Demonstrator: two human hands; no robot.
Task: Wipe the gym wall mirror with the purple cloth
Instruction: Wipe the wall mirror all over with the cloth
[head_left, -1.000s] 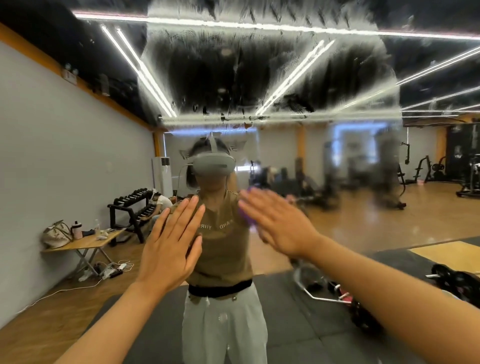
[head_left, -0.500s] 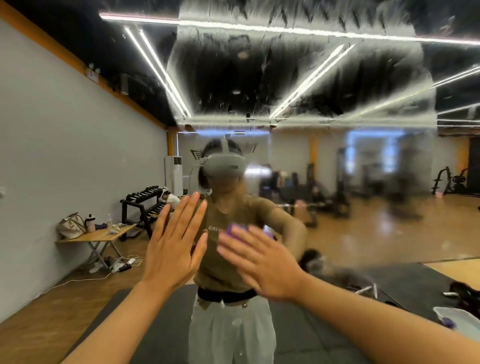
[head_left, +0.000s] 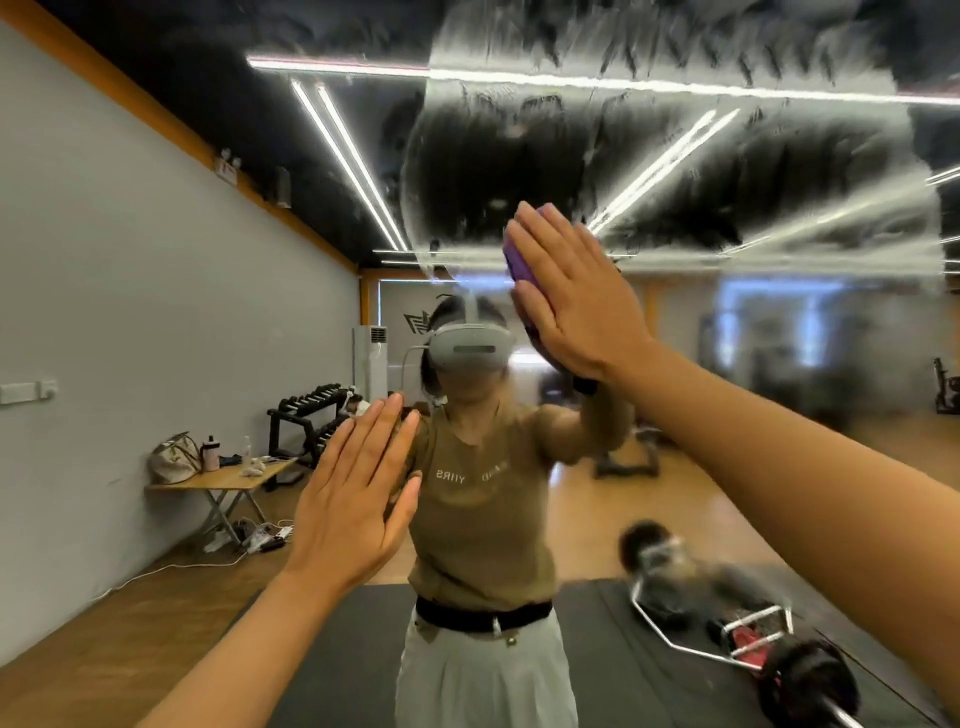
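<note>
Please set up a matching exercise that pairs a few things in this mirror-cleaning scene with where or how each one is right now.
Things:
1. purple cloth
2. left hand
3. right hand
4. handbag

States or places:
A. on the folding table by the grey wall
B. flat and open against the mirror, holding nothing
C. pressed between a palm and the glass
D. raised high, straight fingers pushing the cloth

Pairs: 1-C, 2-B, 3-D, 4-A
</note>
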